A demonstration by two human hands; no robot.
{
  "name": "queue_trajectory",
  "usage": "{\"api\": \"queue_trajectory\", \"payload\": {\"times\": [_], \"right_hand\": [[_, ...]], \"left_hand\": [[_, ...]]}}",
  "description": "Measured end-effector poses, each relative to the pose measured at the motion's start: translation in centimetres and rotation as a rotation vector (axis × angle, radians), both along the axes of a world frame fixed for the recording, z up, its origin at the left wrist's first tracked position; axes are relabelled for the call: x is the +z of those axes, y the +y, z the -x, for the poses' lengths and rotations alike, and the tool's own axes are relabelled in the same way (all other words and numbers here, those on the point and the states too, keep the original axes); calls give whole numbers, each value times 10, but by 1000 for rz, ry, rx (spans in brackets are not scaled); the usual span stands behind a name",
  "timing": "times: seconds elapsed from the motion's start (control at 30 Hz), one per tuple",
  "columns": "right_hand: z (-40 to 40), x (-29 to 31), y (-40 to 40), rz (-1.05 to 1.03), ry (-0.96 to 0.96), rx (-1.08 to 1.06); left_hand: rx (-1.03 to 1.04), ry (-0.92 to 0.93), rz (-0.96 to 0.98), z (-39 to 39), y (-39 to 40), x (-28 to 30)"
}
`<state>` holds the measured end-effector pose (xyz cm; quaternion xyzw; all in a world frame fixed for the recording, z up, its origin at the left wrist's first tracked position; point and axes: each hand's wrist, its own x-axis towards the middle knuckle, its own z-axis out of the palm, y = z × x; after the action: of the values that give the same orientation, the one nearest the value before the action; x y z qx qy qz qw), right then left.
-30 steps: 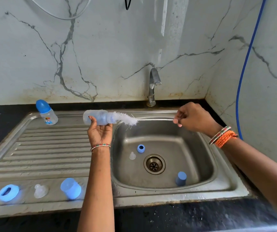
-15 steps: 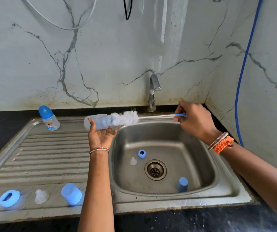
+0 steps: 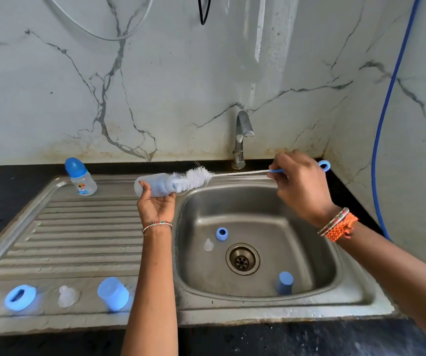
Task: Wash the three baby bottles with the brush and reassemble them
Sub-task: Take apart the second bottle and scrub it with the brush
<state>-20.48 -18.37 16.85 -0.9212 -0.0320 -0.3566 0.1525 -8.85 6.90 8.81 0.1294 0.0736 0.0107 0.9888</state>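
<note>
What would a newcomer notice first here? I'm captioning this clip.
The left hand holds an open bottle sideways over the sink's left rim, while the right hand pinches the brush, bristles at the bottle's mouth. Blue caps and clear nipples lie scattered in the basin and on the drainboard.

White marble-look wall (image 3: 181,86) with grey veins and rusty stains along its base. Black counter (image 3: 6,181). Grey steel sink (image 3: 258,307). Clear bottle (image 3: 81,179), blue cap, small cartoon print. Held bottle (image 3: 155,185) is cloudy clear. Brush (image 3: 196,177): white bristles, blue handle. Blue ring (image 3: 19,297), blue cap (image 3: 113,293), clear teat (image 3: 67,296). Blue hose (image 3: 386,111). Orange wristband (image 3: 340,227).
</note>
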Motion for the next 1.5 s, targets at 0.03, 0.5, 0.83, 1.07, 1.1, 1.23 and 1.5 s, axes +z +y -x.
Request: {"api": "queue_trajectory", "payload": {"times": [0.03,0.5,0.83,1.07,1.1,1.23,1.5], "right_hand": [[-2,1,-2,-58,62,26],[0,-7,-7,22,184,161],[6,-2,-4,-24,338,-122],[0,9,-14,-121,881,3],[1,8,-15,-143,911,16],[4,4,-12,-75,747,-58],[4,5,-9,-228,966,49]], "left_hand": [[1,-9,12,1,0,0],[-7,219,-99,5,7,-12],[12,106,-30,3,5,-14],[15,87,-14,3,7,-14],[18,85,-24,2,8,-15],[41,61,-23,4,8,-11],[43,66,-37,4,9,-13]]}}
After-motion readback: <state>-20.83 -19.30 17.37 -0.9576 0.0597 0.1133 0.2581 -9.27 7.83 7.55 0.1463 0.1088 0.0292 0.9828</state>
